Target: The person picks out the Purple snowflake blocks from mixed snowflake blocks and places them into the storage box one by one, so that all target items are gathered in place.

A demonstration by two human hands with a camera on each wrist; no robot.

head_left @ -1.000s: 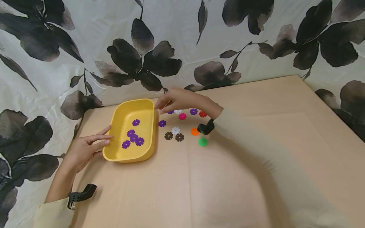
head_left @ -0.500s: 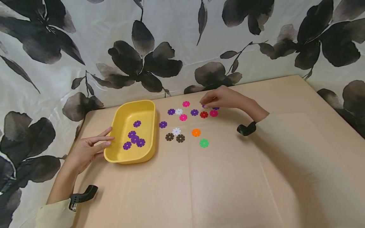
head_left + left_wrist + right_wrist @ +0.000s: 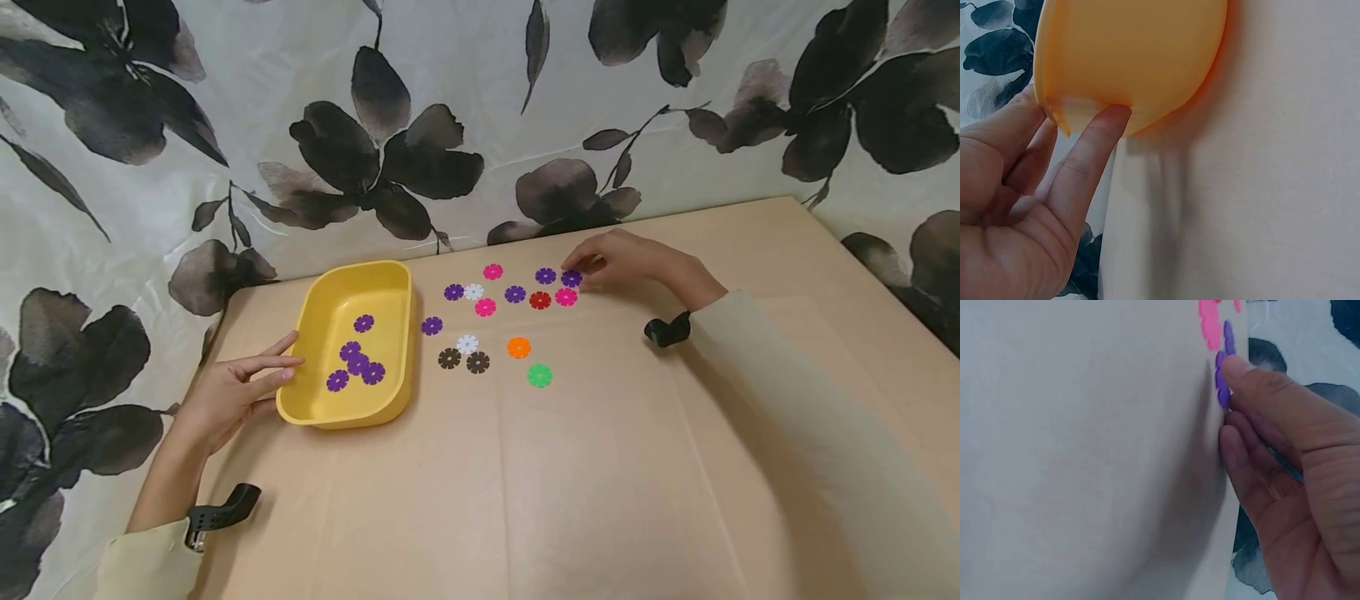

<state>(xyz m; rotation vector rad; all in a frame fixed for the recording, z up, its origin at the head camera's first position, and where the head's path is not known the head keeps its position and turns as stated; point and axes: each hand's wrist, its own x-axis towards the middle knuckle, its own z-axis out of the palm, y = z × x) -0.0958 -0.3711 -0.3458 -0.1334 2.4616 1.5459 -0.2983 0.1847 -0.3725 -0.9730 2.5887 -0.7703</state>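
The left hand (image 3: 238, 392) holds a yellow tray (image 3: 408, 367) by its left rim; in the left wrist view its thumb (image 3: 1100, 134) lies against the yellow wall. Several purple notched building discs (image 3: 363, 323) lie inside the tray, some overlapping. At the far side of the table, the right hand (image 3: 626, 258) pinches the edge of a purple building disc (image 3: 572, 278). Seen from the right wrist, the thumb tip (image 3: 1238, 367) overlaps that purple disc (image 3: 1222, 381), with the other fingers curled below. A pink disc (image 3: 566, 297) and another purple disc (image 3: 545, 276) lie beside it.
More discs are spread right of the tray: red (image 3: 540, 300), orange (image 3: 519, 347), green (image 3: 539, 375), white, black, pink and purple. The wooden table (image 3: 600, 483) ends at the back against a floral cloth (image 3: 450, 83).
From the tray's right rim, the right hand has moved right across the discs to the far-right purple one. The left hand stays on the tray.
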